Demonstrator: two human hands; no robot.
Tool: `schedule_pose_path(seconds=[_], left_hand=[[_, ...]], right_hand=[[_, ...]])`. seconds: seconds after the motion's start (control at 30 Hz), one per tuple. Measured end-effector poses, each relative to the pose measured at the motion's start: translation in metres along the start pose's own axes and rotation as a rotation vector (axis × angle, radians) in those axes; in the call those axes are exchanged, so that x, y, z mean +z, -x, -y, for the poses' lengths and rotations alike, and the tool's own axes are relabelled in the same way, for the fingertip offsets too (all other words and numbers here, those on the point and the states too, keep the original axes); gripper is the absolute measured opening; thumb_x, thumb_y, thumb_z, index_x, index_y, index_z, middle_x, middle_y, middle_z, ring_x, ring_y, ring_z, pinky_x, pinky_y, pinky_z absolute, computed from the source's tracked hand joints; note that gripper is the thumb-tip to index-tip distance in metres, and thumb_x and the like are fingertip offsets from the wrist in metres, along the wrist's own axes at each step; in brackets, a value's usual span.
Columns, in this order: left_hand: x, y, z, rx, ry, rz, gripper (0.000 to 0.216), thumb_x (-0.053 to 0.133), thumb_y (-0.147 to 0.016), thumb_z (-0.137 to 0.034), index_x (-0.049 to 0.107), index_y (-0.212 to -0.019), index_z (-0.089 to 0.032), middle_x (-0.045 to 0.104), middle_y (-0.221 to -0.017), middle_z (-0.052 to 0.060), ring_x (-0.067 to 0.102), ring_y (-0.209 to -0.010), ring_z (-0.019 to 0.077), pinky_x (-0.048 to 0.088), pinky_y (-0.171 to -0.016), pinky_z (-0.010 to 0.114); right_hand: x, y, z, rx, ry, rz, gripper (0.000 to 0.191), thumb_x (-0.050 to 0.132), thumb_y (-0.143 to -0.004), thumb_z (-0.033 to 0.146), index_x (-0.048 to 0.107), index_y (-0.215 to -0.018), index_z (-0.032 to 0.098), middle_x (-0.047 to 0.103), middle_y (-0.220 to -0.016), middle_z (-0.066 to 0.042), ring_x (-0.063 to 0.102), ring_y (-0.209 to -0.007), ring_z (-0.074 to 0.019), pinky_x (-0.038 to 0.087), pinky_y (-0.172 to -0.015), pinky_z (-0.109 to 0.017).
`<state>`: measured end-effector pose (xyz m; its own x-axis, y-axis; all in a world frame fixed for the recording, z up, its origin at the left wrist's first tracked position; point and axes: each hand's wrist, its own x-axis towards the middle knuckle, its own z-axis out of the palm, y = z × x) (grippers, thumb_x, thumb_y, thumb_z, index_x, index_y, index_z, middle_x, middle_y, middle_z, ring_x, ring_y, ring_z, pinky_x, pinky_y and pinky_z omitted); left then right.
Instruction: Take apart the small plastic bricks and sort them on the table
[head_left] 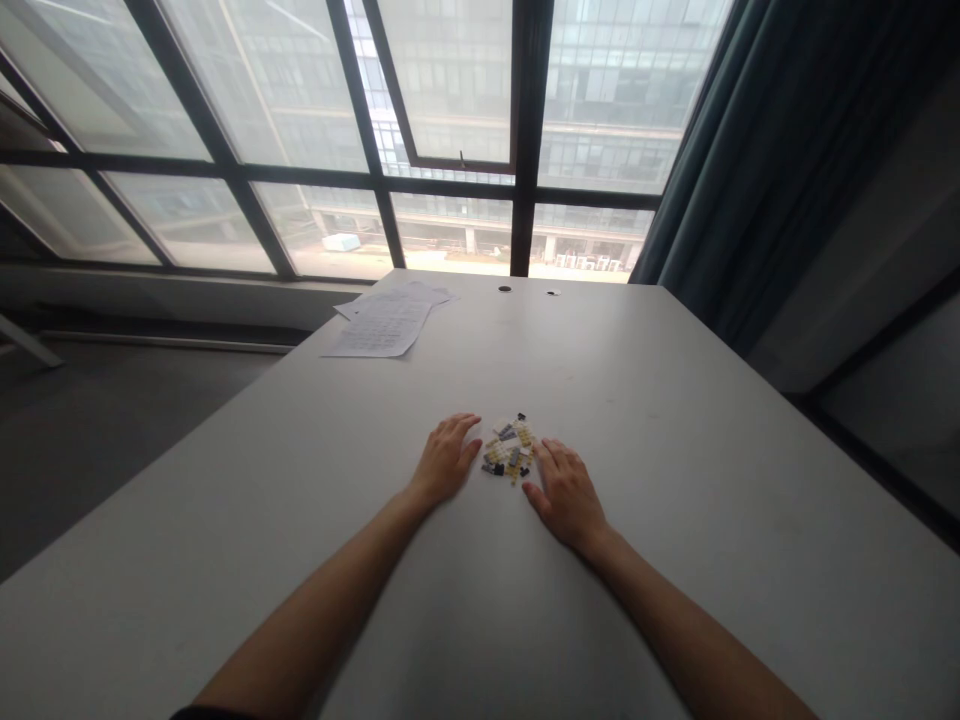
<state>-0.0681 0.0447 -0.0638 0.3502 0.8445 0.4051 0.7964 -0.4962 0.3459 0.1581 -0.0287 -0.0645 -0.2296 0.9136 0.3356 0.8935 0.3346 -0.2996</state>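
Observation:
A small pile of toy building bricks [511, 448] lies on the white table [645, 400] between my two hands. The bricks are yellow, white, grey and black. At the left of the pile, my left hand [447, 458] rests on the tabletop with its thumb and fingers apart and nothing in it. My right hand [566, 490] lies at the pile's right side, also open, its fingertips at the edge of the bricks. Whether those fingertips touch a brick is hard to tell.
Printed paper sheets [390, 318] overlap near the table's far left edge. Two small round holes, one dark [505, 289], are at the far end. Beyond stand large framed windows [450, 90], with a dark blue curtain [705, 170] on the right.

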Motion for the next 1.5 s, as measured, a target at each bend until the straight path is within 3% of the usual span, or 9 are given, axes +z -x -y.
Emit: schedule_pose_path(seconds=[0.13,0.4,0.63,1.0,1.17,1.3,1.4,1.5], left_hand=[[-0.009,0.012,0.007,0.026,0.022,0.007,0.025,0.050,-0.088,-0.025,0.064,-0.108,-0.020,0.061,-0.121,0.008,0.051,-0.117,0.0241,0.041,-0.102,0.044],[0.002,-0.001,-0.005,0.059,0.003,0.029,0.024,0.053,-0.088,-0.026,0.070,-0.106,-0.027,0.063,-0.116,0.005,0.053,-0.113,0.0241,0.042,-0.099,0.043],[0.006,-0.011,-0.006,0.028,-0.024,0.014,0.021,0.056,-0.087,-0.033,0.073,-0.097,-0.025,0.066,-0.110,0.006,0.055,-0.108,0.0243,0.043,-0.097,0.042],[0.008,-0.014,-0.013,-0.005,0.013,-0.035,0.020,0.055,-0.087,-0.029,0.074,-0.086,-0.025,0.070,-0.098,0.005,0.058,-0.098,0.0238,0.044,-0.092,0.043],[-0.005,-0.006,-0.025,-0.045,0.103,-0.106,0.020,0.053,-0.087,-0.027,0.072,-0.086,-0.021,0.072,-0.092,0.006,0.060,-0.094,0.0233,0.046,-0.091,0.041],[-0.019,0.015,-0.049,-0.083,0.220,-0.148,0.019,0.054,-0.089,-0.030,0.071,-0.090,-0.020,0.073,-0.088,0.004,0.065,-0.083,0.0188,0.052,-0.080,0.033],[-0.028,0.038,-0.067,-0.108,0.289,-0.158,0.017,0.056,-0.088,-0.029,0.070,-0.089,-0.020,0.073,-0.084,0.002,0.067,-0.074,0.0158,0.054,-0.069,0.027],[-0.032,0.060,-0.079,-0.092,0.354,-0.155,0.011,0.059,-0.087,-0.026,0.069,-0.087,-0.021,0.073,-0.081,0.001,0.067,-0.072,0.0149,0.054,-0.068,0.025]], right_hand=[[-0.001,0.002,0.000,-0.018,-0.024,-0.026,0.049,0.056,-0.085,0.030,0.051,-0.130,0.012,0.050,-0.135,-0.016,0.040,-0.128,-0.0293,0.029,-0.109,-0.046],[-0.004,0.004,0.000,-0.049,-0.044,-0.047,0.045,0.056,-0.086,0.028,0.053,-0.128,0.012,0.052,-0.132,-0.016,0.041,-0.125,-0.0297,0.030,-0.108,-0.045],[-0.008,0.005,0.004,-0.302,-0.090,0.029,0.039,0.053,-0.089,0.029,0.056,-0.127,0.019,0.053,-0.134,-0.009,0.039,-0.128,-0.0265,0.028,-0.108,-0.043],[-0.012,0.005,0.009,-0.211,-0.072,0.050,0.040,0.056,-0.087,0.032,0.059,-0.124,0.017,0.056,-0.132,-0.011,0.041,-0.126,-0.0264,0.029,-0.108,-0.042],[-0.010,0.005,0.007,-0.182,-0.120,0.012,0.039,0.058,-0.086,0.029,0.059,-0.122,0.017,0.057,-0.128,-0.012,0.044,-0.124,-0.0266,0.031,-0.107,-0.042],[-0.012,0.005,0.003,-0.172,-0.248,-0.078,0.032,0.056,-0.087,0.026,0.061,-0.118,0.017,0.062,-0.121,-0.011,0.048,-0.119,-0.0249,0.034,-0.105,-0.041],[-0.019,0.007,0.009,-0.091,-0.462,-0.122,0.025,0.056,-0.087,0.027,0.065,-0.108,0.017,0.067,-0.109,-0.010,0.057,-0.104,-0.0227,0.043,-0.094,-0.037],[-0.027,0.014,0.023,0.050,-0.760,0.030,0.023,0.055,-0.089,0.032,0.068,-0.099,0.017,0.069,-0.084,-0.004,0.060,-0.072,-0.0159,0.049,-0.069,-0.027]])
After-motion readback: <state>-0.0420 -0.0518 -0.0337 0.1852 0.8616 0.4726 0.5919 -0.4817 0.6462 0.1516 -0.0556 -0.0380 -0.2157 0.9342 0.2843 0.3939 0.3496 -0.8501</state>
